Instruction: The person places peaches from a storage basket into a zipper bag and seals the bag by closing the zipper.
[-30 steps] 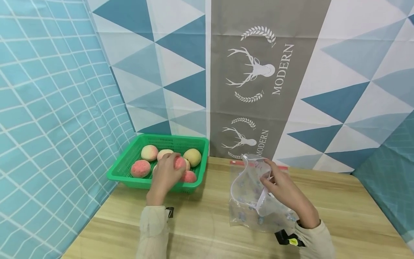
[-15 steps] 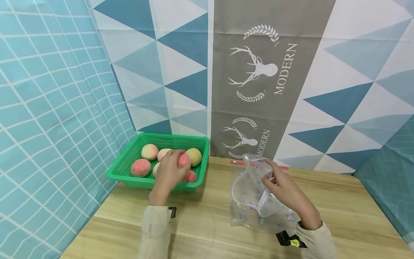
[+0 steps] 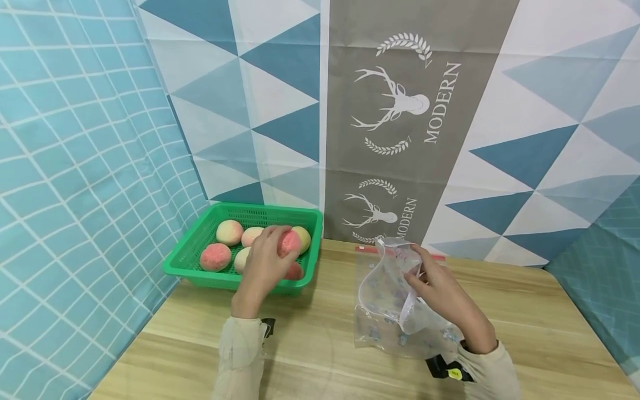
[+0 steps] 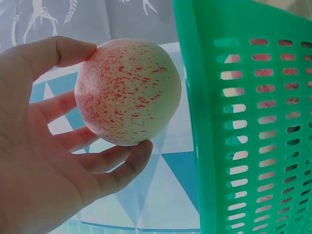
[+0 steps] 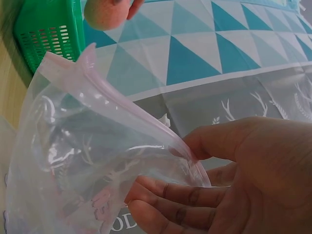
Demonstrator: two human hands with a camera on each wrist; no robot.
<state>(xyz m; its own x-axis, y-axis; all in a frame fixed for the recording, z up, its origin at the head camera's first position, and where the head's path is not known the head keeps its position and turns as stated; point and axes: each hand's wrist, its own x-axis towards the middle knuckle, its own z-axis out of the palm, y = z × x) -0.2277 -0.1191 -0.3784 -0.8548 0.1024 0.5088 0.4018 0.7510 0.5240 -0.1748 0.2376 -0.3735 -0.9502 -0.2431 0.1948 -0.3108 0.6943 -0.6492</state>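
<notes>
My left hand (image 3: 266, 256) grips a peach (image 3: 290, 243) above the right part of a green plastic basket (image 3: 172, 268). In the left wrist view the peach (image 4: 130, 92) is pale with red speckles, with the thumb on one side and fingertips on the other, beside the basket wall (image 4: 195, 117). My right hand (image 3: 440, 288) pinches the rim of a clear zip bag (image 3: 385, 289) and its mouth gapes. Seen from the right wrist, the thumb lies outside the bag's edge (image 5: 141, 114) and some fingers show behind the film.
Several more peaches, pink (image 3: 215, 257) and pale (image 3: 230, 232), lie in the basket. Under the bag is another flat clear bag with a red strip (image 3: 367, 249). A patterned cloth wall (image 3: 280, 83) rises behind the wooden table (image 3: 305, 344).
My left hand has lifted the peach up and slightly right from among the others. The right hand stays at the bag's rim.
</notes>
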